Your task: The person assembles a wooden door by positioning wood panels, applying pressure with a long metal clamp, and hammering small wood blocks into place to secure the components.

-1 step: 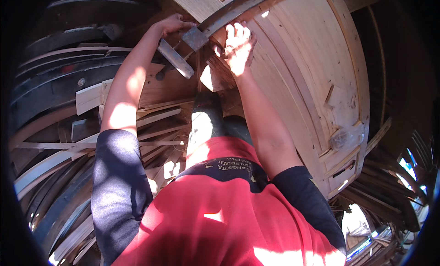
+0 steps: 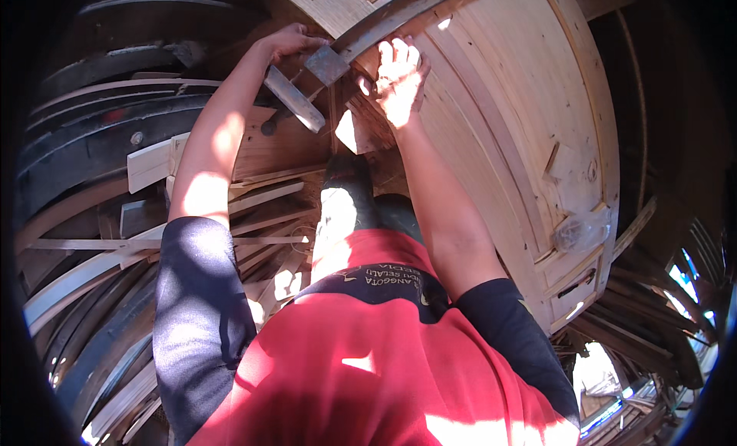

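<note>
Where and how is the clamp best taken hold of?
Probably by its bare bar, beyond the block, coming from above and closing across the bar's width: that stretch is long, narrow and exposed, whereas the left grip is right by the block.

Head cam only: left fisheye of the worn pair, upright, unmirrored. Sits above the red shirt (image 2: 361, 361), aimed steeply down and a bit forward. Torso is nearest the lens, filling bottom centre. Left hand (image 2: 292, 41) and right hand (image 2: 401, 77) are farther off, up near the top edge. Wide coverage: wooden panel (image 2: 503, 77) bows along the right, stacked strips (image 2: 84, 143) along the left. Rim goes black; can't really judge depth there.
</note>
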{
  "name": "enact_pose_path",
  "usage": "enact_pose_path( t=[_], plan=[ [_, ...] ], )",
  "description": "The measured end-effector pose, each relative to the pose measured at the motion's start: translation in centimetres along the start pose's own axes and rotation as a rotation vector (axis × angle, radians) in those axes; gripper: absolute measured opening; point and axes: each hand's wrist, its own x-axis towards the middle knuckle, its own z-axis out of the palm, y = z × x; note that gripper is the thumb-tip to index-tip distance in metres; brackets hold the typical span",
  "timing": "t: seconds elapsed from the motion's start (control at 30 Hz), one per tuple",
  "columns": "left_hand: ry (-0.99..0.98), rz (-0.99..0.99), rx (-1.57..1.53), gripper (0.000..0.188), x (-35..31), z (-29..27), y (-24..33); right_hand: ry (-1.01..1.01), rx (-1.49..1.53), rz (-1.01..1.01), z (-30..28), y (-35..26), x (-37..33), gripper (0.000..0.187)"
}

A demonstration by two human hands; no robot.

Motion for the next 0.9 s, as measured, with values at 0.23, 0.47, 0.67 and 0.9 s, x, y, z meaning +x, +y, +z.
enact_pose_path(
  t=[0.23,0.47,0.67,0.9],
  plan=[
    [-0.004,-0.037,-0.036,0.041,0.5,-0.1,-0.5,0.025,-0.009,-0.001,0.0,-0.1,0.0,0.079],
    [-0.060,0.018,0.016,0.042,0.4,-0.6,-0.7,0.126,0.047,-0.023,0.0,-0.1,-0.1,0.080],
    [-0.045,-0.072,0.054,0.046,-0.3,0.1,0.8,0.130,0.097,-0.015,0.2,0.3,0.0,0.081],
    [-0.066,-0.084,0.051,0.048,-0.3,-0.2,0.5,0.161,0.103,-0.032,0.2,0.0,0.0,0.080]
  ],
)
